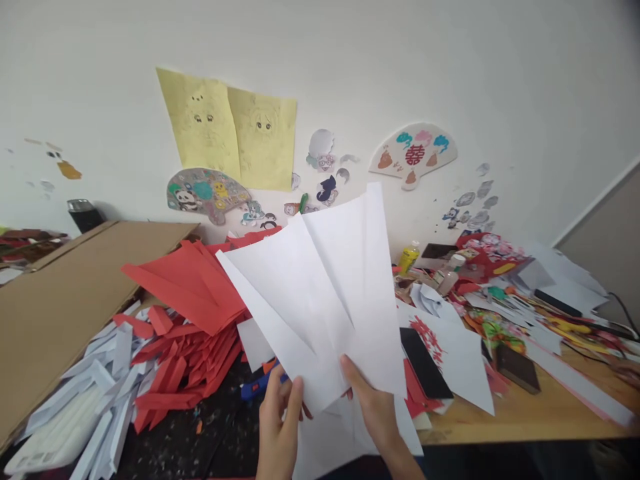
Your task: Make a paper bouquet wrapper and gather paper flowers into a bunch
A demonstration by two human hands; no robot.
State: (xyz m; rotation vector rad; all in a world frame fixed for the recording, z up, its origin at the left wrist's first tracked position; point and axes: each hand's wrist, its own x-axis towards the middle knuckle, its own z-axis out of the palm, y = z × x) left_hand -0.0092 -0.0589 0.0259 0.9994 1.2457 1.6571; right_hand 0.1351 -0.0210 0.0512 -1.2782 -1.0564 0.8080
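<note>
- Across the back: wall [350,60], white, with drawings and small cutouts fixed to it.
- Below the wall: desk [450,430], wooden at the right, crowded with paper and tools.
- At the far left: cardboard [65,293], flat, brown.
- At centre, raised above the desk in both hands: paper [325,287], white, creased lengthwise, with overlapping flaps and a narrow fold along the left edge. One sheet or several: cannot tell.
- Left of the paper: red pile [193,287], of folded pieces, wide ones on top, narrow ones below.
- Between the cardboard and the red pile, partly under the latter: white strips [107,377], folded, loosely heaped.
- In front of the red pile: mat [173,443], black, scattered with scraps.
- On the wall, upper left: yellow sheets [200,127], side by side, pencil-drawn.
- Beneath the paper: lower sheet [333,433], white, partly hidden by the hands.
- At the paper's lower left edge: left hand [280,410], pinching, thumb in front, fingers curled behind.
- At the paper's lower edge, further right: right hand [373,403], likewise pinching between thumb and fingers.
- Right of the paper, near its edge: phone [425,363], black, screen dark.
- Behind the cardboard, near the wall: flask [85,215], upright.
- Just beside the left hand: blue tool [254,388], partly hidden.
</note>
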